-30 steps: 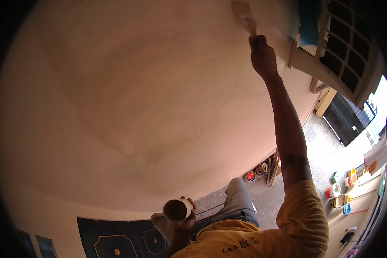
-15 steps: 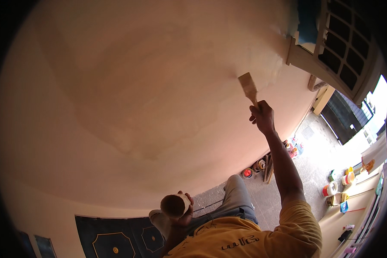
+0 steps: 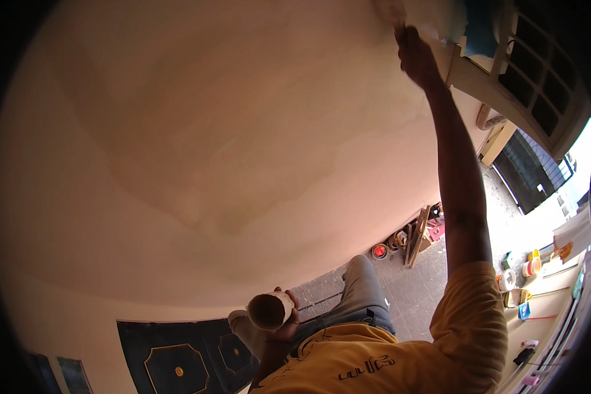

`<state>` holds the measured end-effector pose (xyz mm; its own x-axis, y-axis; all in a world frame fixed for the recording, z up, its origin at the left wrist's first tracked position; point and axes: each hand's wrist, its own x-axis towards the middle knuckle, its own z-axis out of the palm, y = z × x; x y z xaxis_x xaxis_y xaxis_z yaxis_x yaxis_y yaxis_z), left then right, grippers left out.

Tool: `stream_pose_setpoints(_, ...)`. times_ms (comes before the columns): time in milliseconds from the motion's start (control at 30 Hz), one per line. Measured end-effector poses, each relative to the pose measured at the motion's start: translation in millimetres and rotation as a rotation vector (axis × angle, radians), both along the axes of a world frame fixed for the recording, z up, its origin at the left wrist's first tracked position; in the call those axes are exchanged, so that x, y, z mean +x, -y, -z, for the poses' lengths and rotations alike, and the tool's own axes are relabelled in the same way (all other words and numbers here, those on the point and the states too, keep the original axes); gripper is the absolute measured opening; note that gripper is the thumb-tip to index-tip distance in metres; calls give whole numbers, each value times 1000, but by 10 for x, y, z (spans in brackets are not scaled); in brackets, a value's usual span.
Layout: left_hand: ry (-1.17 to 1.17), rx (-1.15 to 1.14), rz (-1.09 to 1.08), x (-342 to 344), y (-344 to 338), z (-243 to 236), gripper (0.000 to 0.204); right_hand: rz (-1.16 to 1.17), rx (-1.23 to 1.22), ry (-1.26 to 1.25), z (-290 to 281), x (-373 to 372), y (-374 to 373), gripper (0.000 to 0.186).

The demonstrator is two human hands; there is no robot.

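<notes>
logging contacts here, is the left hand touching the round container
Touching: the head view shows the left hand gripping the round container along its right side.

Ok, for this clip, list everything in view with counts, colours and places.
wall: one, pinkish-beige with darker patches, centre
gridded panel: one, pale frame, dark squares, upper right
pipe: one, brownish, below gridded panel
dark gate: one, black, right
door panels: two, dark with gold trim, lower left
floor: one, grey, at the wall's foot
small tub: one, red inside, at wall's foot
boards: several, brown, beside that tub
larger tubs: at least two, white and orange, lower right
small items: several, mixed colours, right, unclear
brush: one, pale, blurred, top edge
container: one, whitish, dark inside, lower centre
shirt: one, yellow, bottom
trousers: one pair, grey, bottom centre
left hand: one, bare, around the container
right hand: one, bare, gripping the brush
</notes>
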<state>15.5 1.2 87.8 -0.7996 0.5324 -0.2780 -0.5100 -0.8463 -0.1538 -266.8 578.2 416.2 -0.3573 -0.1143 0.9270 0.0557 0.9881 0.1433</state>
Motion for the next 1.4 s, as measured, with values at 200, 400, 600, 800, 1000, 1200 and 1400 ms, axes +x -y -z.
stream_pose_setpoints(200, 10, -78, -81, 101, -62, -278, 63, -97, -817, 389, 1300, 340, 497, 31)
stream_pose_setpoints(400, 24, 22, -17, 3, 6, -258, 65, -7, -783, 556, 2035, 708, 477, 33)
stream_pose_setpoints(600, -20, 63, -9, -75, -7, -57, 70, -251, -1291, 415, 2340, 1155, 647, 36)
stream_pose_setpoints(800, -36, 56, 16, -71, -26, -102, 69, 132, -168, -58, 1467, 833, -125, 32)
stream_pose_setpoints(1000, -31, -70, -12, -20, -100, -498, 66, -189, -371, -51, -160, 330, -136, 22)
stream_pose_setpoints(1200, 48, -2, -52, 63, -35, -54, 69, -66, -719, 263, 789, 309, -86, 27)
stream_pose_setpoints(1400, 61, 6, -6, 14, 86, -18, 69, 18, -881, 468, 2113, 721, 147, 28)
